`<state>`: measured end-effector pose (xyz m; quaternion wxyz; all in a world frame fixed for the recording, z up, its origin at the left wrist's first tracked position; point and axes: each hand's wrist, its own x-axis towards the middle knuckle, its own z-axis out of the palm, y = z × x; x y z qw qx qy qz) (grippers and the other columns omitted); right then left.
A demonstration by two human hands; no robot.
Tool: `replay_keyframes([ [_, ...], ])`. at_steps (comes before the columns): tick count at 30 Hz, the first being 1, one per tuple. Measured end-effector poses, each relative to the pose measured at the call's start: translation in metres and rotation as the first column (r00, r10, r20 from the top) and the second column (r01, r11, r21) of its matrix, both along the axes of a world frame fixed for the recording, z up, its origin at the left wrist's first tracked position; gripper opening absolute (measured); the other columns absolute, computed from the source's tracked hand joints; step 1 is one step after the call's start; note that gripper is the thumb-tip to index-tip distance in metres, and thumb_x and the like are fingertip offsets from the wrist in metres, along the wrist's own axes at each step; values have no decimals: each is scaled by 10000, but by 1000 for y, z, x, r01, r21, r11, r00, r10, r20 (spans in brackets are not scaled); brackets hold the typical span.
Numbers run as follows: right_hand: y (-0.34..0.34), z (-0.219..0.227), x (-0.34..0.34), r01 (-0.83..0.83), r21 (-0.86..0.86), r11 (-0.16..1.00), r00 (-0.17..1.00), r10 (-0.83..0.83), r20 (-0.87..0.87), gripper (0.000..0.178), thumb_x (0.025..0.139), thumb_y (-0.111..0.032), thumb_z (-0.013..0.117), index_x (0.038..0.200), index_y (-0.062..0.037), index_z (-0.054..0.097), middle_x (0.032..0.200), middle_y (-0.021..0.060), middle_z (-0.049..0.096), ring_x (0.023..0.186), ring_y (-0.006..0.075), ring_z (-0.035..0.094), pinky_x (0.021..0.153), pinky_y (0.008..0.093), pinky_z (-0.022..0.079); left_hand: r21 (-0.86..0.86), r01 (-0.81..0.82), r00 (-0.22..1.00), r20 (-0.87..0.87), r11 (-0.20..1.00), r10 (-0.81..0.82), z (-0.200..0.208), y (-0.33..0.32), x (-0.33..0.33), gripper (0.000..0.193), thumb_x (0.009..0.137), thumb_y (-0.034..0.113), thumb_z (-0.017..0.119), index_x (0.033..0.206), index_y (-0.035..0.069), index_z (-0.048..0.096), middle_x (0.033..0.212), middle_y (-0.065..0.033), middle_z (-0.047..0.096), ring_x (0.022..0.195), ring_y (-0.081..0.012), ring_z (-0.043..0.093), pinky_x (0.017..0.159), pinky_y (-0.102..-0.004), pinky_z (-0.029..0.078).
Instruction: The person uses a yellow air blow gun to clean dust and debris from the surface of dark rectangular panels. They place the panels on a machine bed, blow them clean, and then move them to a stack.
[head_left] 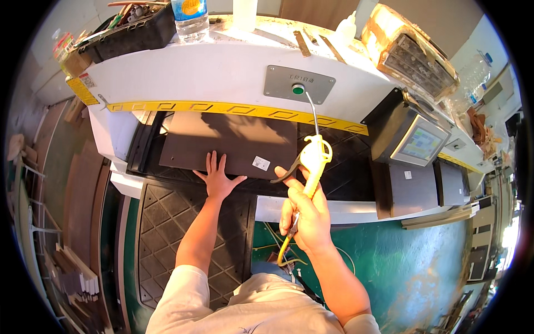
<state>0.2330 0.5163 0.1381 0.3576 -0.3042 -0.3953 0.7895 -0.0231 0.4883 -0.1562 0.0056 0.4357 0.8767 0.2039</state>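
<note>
Mat [192,239]: black, grooved in diamonds, against the bed's near edge, under our left forearm.
Right hand [307,214]: closed round the air gun [317,158]; fingers beside the lever [287,171], pressed or not we cannot tell.
Left hand [218,181]: open, fingers spread over the panel's near edge, gripping nothing.
Panel [231,142]: brown, flat on the black bed [349,181], toward its left end, by its near edge; white label [261,163] near the panel's near right corner.
Air gun step: we judge it as blowing the panel clean; the nozzle [313,114] points away from us, toward the beam [211,78].
Panel, next move: calls, we judge, for a steady left palm and the nozzle turned down across the face.
Beam: white, beyond the bed's far edge, bearing a green button [298,89].
</note>
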Motion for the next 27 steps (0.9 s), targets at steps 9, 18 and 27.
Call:
replay_keyframes([
  [9, 17, 6, -5, -12, -81, 997, 997, 18, 70, 370, 1029, -48, 519, 1386, -27, 426, 1358, 176, 661, 460, 124, 511, 394, 295, 480, -7, -11, 1000, -17, 1000, 11, -1, -1, 1, 1135, 676, 763, 818, 1580, 183, 452, 1745, -71, 233, 1631, -279, 133, 1135, -857, 6],
  [18, 12, -7, 31, -141, -76, 987, 973, 152, 174, 425, 1029, -26, 516, 1431, -29, 377, 1380, 174, 655, 442, 100, 483, 375, 269, 465, 16, -6, 1000, -24, 1000, 7, -4, -3, -1, 1131, 670, 776, 812, 1567, 175, 475, 1736, -88, 249, 1627, -296, 146, 1116, -877, 12],
  [27, -60, -126, 157, -308, -331, 892, 789, 434, 436, 306, 1062, -100, 546, 1350, -7, 507, 1074, 76, 686, 437, 73, 464, 390, 249, 421, -3, -13, 1000, -18, 1000, 13, -2, -1, 4, 1157, 660, 766, 827, 1588, 195, 438, 1743, -60, 235, 1631, -270, 132, 1134, -857, -6],
])
